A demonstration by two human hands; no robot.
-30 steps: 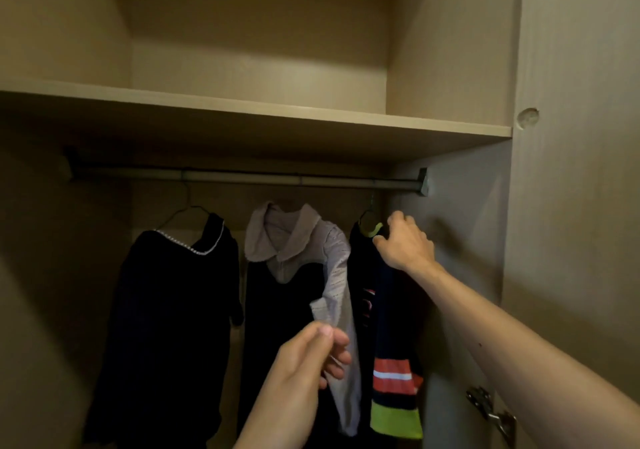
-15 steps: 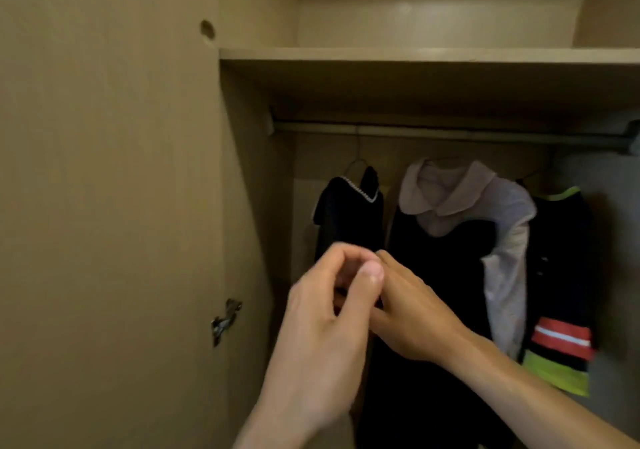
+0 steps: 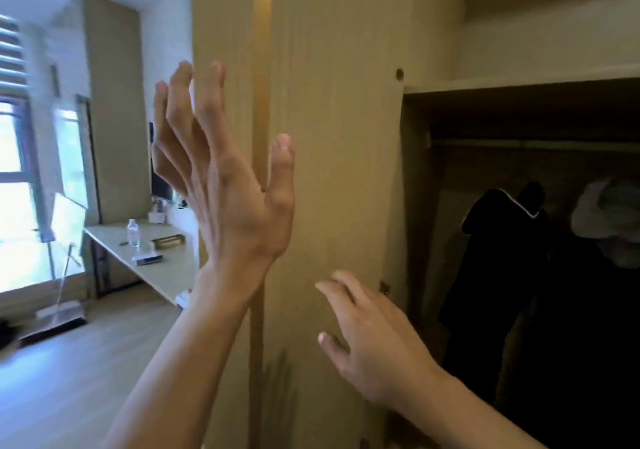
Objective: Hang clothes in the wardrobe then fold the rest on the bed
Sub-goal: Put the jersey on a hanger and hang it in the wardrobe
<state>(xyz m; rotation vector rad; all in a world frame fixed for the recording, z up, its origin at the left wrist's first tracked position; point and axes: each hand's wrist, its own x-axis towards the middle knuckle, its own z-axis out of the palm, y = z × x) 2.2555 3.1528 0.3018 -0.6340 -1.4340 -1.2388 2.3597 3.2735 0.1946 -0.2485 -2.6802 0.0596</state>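
My left hand (image 3: pixel 225 189) is raised in front of the open wardrobe door's (image 3: pixel 332 137) edge, fingers spread and straight, holding nothing. My right hand (image 3: pixel 374 338) is lower, fingers loosely spread toward the door's inner face, empty too. Inside the wardrobe at the right a black garment with white trim (image 3: pixel 498 261) hangs from the rail (image 3: pixel 533 144). Beside it a pale collared garment (image 3: pixel 609 223) shows at the frame's edge. The bed is out of view.
A shelf (image 3: pixel 519 83) spans the wardrobe above the rail. To the left a desk (image 3: pixel 162 275) holds a water bottle (image 3: pixel 133 232) and small boxes. A bright window (image 3: pixel 20 189) and wooden floor (image 3: pixel 69 379) lie beyond.
My view has swung left, away from the hanging clothes to the door and room. My hands, which met together in front of the clothes, have parted and opened; the striped garment is out of view.
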